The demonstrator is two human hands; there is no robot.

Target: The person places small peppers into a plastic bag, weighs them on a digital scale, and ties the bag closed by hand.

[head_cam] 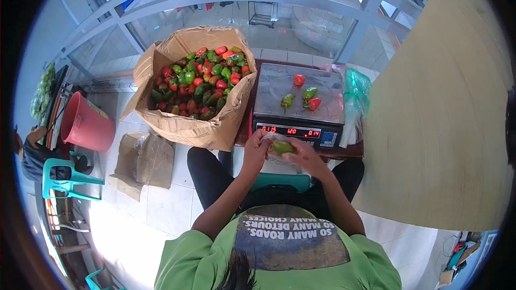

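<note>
My left hand (256,148) grips the edge of a clear plastic bag (275,157) in front of the scale. A green bell pepper (283,147) is in my right hand (305,156), at the bag's mouth; whether it is inside cannot be made out. Just beyond both hands stands a digital weighing scale (262,108) with a lit red display. On its metal plate lie two green peppers, one (287,101) apart and one (310,93) touching a red pepper (313,104). Another red pepper (298,79) sits farther back.
Left of the scale stands an open cardboard box (201,133) full of red and green peppers. Rolled plastic bags (356,92) lie to the right, beside a large curved tan panel (427,129). A red bin (88,123), flattened cardboard (141,161) and a person (32,153) are at left.
</note>
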